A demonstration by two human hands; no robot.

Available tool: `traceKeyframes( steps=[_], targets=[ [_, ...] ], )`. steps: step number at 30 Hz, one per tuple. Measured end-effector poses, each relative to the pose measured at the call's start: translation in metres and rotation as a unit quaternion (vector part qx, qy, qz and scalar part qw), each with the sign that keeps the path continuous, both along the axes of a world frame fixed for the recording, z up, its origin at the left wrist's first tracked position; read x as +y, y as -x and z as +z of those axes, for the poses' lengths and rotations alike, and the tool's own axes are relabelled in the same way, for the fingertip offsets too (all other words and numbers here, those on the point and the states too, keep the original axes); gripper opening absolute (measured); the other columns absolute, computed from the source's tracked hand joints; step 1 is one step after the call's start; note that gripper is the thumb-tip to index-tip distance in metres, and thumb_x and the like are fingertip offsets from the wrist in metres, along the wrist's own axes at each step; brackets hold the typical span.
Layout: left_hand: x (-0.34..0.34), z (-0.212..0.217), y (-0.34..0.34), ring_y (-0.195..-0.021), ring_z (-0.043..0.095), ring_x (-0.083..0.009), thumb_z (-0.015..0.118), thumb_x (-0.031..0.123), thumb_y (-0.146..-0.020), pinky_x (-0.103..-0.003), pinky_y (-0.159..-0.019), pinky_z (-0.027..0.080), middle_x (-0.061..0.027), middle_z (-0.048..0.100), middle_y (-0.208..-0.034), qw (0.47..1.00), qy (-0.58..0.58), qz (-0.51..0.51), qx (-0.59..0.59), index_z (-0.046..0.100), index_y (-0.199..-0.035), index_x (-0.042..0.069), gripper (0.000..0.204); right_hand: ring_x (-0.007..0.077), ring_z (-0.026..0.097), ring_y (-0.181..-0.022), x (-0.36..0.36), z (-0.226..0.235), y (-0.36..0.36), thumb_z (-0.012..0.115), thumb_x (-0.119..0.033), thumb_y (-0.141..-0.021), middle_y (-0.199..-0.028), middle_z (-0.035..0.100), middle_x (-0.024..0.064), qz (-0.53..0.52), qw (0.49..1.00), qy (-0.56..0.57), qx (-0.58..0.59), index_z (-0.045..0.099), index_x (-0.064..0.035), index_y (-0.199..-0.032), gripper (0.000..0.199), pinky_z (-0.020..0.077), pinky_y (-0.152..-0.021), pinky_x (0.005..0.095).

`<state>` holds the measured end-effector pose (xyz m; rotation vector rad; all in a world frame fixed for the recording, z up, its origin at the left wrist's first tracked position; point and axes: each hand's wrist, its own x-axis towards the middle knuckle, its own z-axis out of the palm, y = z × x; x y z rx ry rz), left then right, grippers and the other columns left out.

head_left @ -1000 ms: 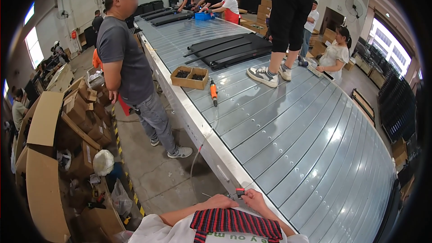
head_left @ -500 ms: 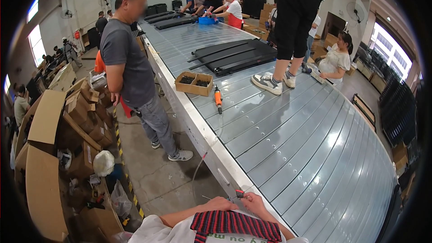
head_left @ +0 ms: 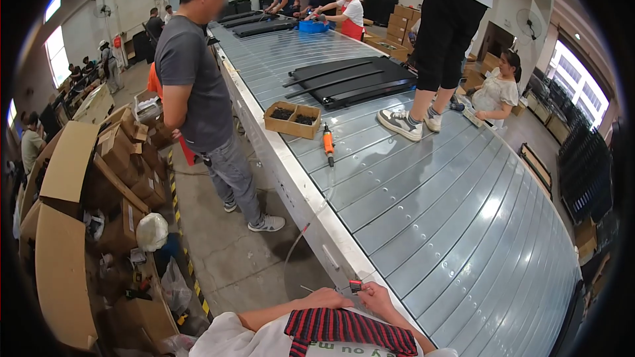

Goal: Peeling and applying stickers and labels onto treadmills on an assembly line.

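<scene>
Low in the view, my hands are close together beside the table's near-left edge. My right hand (head_left: 376, 299) is closed in a pinch on a small red-and-black block (head_left: 356, 285), whose exact kind I cannot make out. Just left of it, my left hand (head_left: 331, 299) has its fingers curled, with a thin metal rod (head_left: 307, 289) sticking out past them. The far end of the rod is hidden by the fingers. A red-and-black striped cloth (head_left: 350, 330) lies across my front below both wrists.
On the slatted metal table (head_left: 410, 225) lie an orange power screwdriver (head_left: 328, 145), a two-part cardboard box of small black parts (head_left: 292, 130) and black panels (head_left: 354, 80). One person (head_left: 192, 79) stands left of the table; another stands on it. Cardboard boxes (head_left: 63, 258) crowd the left.
The whole scene has shifted slightly right in the view. My hands remain together, and the red-and-black block has turned a little in my right fingers.
</scene>
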<state>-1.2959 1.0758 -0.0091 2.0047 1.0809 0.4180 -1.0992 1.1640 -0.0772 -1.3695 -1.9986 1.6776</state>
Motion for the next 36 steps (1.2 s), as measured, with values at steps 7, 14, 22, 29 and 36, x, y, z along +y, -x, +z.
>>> traceKeyframes(
  steps=[7,14,22,29,36],
  targets=[
    [0.001,-0.001,0.009,-0.084,0.054,-0.0349,0.046,0.025,-0.076,-0.042,-0.069,0.044,-0.0156,0.058,-0.087,1.000,0.003,0.001,-0.009,0.051,-0.102,0.008,0.032,0.0081,0.053,-0.047,0.000,-0.001,0.010,0.062,-0.014,-0.075,-0.057,0.059,0.0048,0.003,1.000,0.001,-0.004,0.055,-0.0021,-0.090,0.021,0.0405,-0.043,0.0234],
    [0.001,0.005,0.012,-0.083,0.054,-0.0362,0.046,0.026,-0.076,-0.042,-0.069,0.044,-0.0162,0.057,-0.086,1.000,-0.003,0.005,-0.022,0.051,-0.101,0.007,0.032,0.0063,0.049,-0.045,0.000,0.003,0.015,0.062,-0.013,-0.076,-0.055,0.057,0.0028,0.011,1.000,-0.015,0.009,0.054,-0.0021,-0.087,0.018,0.0380,-0.041,0.0221],
    [0.003,0.005,0.016,-0.080,0.054,-0.0348,0.046,0.025,-0.076,-0.042,-0.065,0.043,-0.0154,0.056,-0.081,0.999,-0.014,0.020,-0.029,0.049,-0.092,0.007,0.024,0.0069,0.051,-0.047,0.003,0.004,0.020,0.061,-0.012,-0.075,-0.057,0.059,0.0044,-0.002,1.000,0.006,0.007,0.055,-0.0012,-0.082,0.014,0.0390,-0.043,0.0227],
    [0.006,0.002,0.025,-0.077,0.054,-0.0337,0.046,0.022,-0.075,-0.040,-0.062,0.042,-0.0147,0.054,-0.074,0.997,-0.045,0.039,-0.041,0.046,-0.080,0.007,0.017,0.0083,0.052,-0.048,0.005,0.012,0.032,0.061,-0.011,-0.076,-0.057,0.059,0.0052,0.004,1.000,-0.023,-0.004,0.055,-0.0002,-0.082,0.014,0.0396,-0.044,0.0238],
    [0.007,0.005,0.028,-0.079,0.055,-0.0330,0.047,0.021,-0.075,-0.040,-0.064,0.044,-0.0138,0.055,-0.076,0.996,-0.047,0.049,-0.052,0.048,-0.082,0.008,0.015,0.0086,0.052,-0.047,0.004,0.005,0.033,0.061,-0.011,-0.076,-0.055,0.058,0.0052,-0.001,0.999,-0.049,0.017,0.056,-0.0010,-0.088,0.017,0.0382,-0.043,0.0242]
  ],
)
